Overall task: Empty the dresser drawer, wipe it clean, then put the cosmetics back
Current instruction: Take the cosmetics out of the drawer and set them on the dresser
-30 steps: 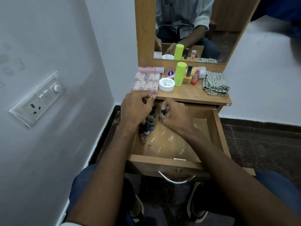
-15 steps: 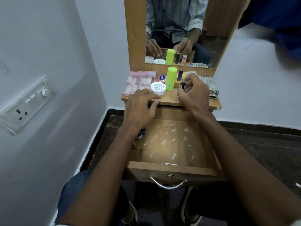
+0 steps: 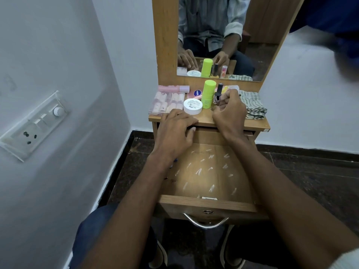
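Observation:
The wooden drawer [image 3: 207,203] stands pulled out, its floor streaked with white smears. A few small bottles at its left side are mostly hidden under my left arm. My right hand [image 3: 229,111] is on the dresser top [image 3: 206,120], fingers closed on a small nail polish bottle [image 3: 218,94] with a black cap, beside the green tube [image 3: 207,94]. My left hand [image 3: 175,131] hovers over the drawer's back left corner, fingers curled at the dresser top's front edge; whether it holds anything is hidden.
On the dresser top sit a clear box of pink items [image 3: 167,102], a white round jar [image 3: 192,106], a pink tube [image 3: 173,88] and a folded striped cloth [image 3: 253,104]. A mirror [image 3: 223,35] rises behind. A wall with a switch panel [image 3: 35,123] is close on the left.
My right hand lifted a small bottle from the drawer up to the dresser top beside the green tube. My left hand rose from the drawer's bottles to the top's front edge.

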Demonstrator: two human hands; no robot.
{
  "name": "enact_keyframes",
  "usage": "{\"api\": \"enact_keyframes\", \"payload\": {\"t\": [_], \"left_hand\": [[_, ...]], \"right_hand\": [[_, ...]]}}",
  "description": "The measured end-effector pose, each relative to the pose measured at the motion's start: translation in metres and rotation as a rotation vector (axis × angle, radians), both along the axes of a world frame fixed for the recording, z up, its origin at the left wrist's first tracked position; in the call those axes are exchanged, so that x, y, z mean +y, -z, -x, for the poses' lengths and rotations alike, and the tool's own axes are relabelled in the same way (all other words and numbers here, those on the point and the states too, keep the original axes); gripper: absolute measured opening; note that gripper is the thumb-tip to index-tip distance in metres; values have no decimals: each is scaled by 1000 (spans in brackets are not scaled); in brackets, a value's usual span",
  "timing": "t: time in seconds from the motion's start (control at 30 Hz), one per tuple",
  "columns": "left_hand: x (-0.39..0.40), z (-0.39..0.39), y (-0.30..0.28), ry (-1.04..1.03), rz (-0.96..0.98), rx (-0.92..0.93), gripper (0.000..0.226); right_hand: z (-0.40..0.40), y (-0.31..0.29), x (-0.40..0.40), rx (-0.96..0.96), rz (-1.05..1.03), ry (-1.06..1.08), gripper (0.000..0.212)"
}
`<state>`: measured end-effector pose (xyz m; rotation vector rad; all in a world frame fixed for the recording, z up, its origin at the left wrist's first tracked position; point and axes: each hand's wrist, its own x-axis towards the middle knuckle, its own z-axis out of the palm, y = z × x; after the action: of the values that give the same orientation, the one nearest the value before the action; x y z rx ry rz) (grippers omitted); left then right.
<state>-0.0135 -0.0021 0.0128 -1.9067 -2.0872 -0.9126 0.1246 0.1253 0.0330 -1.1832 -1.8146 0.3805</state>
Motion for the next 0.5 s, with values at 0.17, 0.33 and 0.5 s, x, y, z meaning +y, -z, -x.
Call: {"api": "enact_keyframes", "payload": {"t": [0.17,0.33,0.5], "left_hand": [[-1,0,-1,21,-6,-23,29],[-14,8,-10,-39,-64,-359,19],[-34,31,-11,-37,19,-575,13]], "right_hand": [[1,3,-6,-10,9,41,29],[4,2,-38,-87,-61,-76,15],[22,17,-84,-301,129,-348,15]]}}
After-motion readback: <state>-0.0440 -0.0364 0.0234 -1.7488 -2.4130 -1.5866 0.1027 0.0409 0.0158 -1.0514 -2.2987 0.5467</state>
